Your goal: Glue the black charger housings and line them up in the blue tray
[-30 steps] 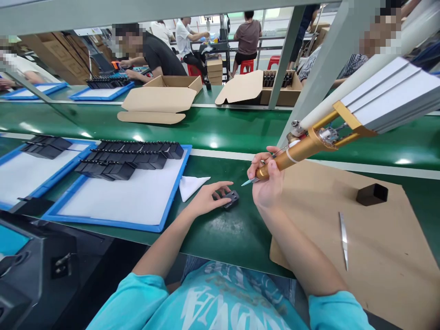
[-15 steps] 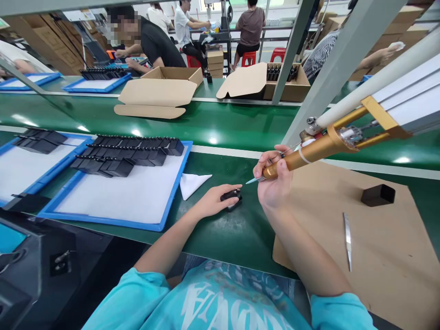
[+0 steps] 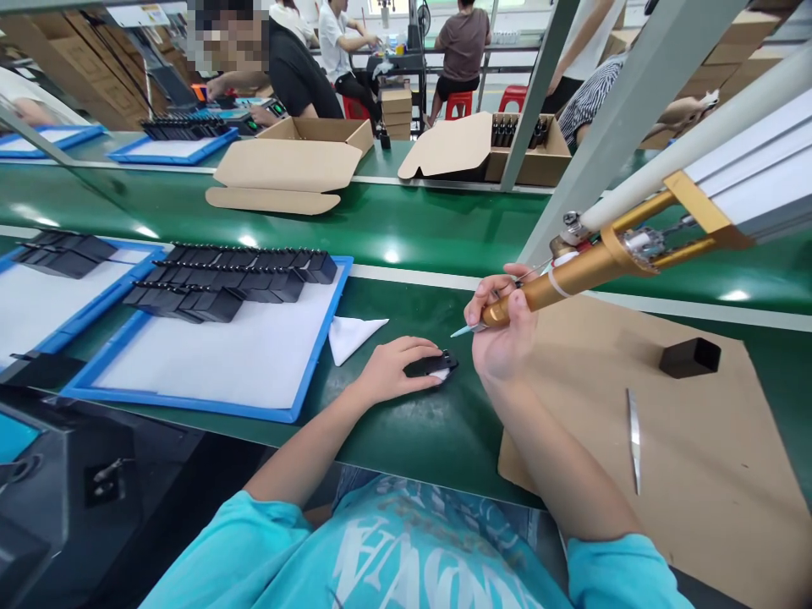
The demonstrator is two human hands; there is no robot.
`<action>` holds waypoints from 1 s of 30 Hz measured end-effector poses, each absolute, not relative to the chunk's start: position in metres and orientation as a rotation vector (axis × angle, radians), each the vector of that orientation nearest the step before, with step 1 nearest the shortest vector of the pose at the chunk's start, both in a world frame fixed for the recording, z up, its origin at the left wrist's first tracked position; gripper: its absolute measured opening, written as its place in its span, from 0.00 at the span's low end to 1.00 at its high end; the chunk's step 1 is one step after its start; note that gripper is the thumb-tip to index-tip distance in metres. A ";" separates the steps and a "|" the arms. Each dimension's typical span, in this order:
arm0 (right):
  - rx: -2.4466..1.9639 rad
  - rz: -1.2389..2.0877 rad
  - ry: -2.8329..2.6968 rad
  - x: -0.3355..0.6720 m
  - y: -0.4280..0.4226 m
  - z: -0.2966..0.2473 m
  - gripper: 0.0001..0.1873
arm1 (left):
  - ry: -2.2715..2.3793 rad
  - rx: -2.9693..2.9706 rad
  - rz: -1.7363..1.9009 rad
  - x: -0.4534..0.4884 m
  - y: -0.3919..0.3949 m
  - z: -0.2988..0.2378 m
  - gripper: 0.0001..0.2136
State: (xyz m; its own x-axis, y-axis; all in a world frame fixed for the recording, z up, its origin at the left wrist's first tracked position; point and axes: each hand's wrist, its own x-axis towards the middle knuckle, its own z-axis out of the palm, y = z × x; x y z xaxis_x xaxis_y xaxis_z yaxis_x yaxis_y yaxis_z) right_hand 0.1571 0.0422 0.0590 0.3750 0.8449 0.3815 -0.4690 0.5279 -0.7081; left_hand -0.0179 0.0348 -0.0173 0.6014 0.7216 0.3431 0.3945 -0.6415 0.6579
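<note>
Black part point(image 3: 437, 365) lies flat on the green bench point(image 3: 412, 431), straight ahead of the teal shirt. Left hand point(image 3: 397, 368) is cupped over it, fingers curled down on top and pressing it to the bench, and only the part's right end shows. Right hand point(image 3: 504, 338) is just right of it, closed round the front of a gold dispenser point(image 3: 558, 283). The thin nozzle tip point(image 3: 463, 330) points left and down, above the part and not touching it. The dispenser's body runs up and right to a hanging grey fixture.

Cardboard sheet point(image 3: 698, 474) lies right of the hands, with a loose metal blade point(image 3: 633, 440) flat on it and a small black box point(image 3: 689, 357) further back. A dark machine sits at lower left.

Blue tray point(image 3: 190, 404) is left of the left hand, lined with white, and rows of black pieces point(image 3: 234, 279) lie at its far end. White paper scrap point(image 3: 352, 334) lies between tray and hand. A second blue tray point(image 3: 95, 306) sits further left.

Beyond these runs a green conveyor belt point(image 3: 444, 228). Past the belt stand two open cartons point(image 3: 298, 165). A person in a dark shirt point(image 3: 298, 80) works there, and others sit further back.
</note>
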 end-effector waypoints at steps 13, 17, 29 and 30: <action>-0.503 0.906 -0.820 0.156 0.040 0.058 0.15 | 1.029 2.327 0.536 -0.008 0.034 -0.031 0.31; -0.508 0.923 -0.838 0.154 0.037 0.060 0.18 | 1.233 2.236 0.531 -0.005 0.032 -0.031 0.22; -0.483 0.933 -0.861 0.151 0.032 0.062 0.17 | 1.226 2.146 1.078 -0.008 0.026 -0.014 0.18; -0.485 0.936 -0.861 0.151 0.032 0.063 0.17 | 1.227 2.139 1.096 -0.008 0.026 -0.014 0.18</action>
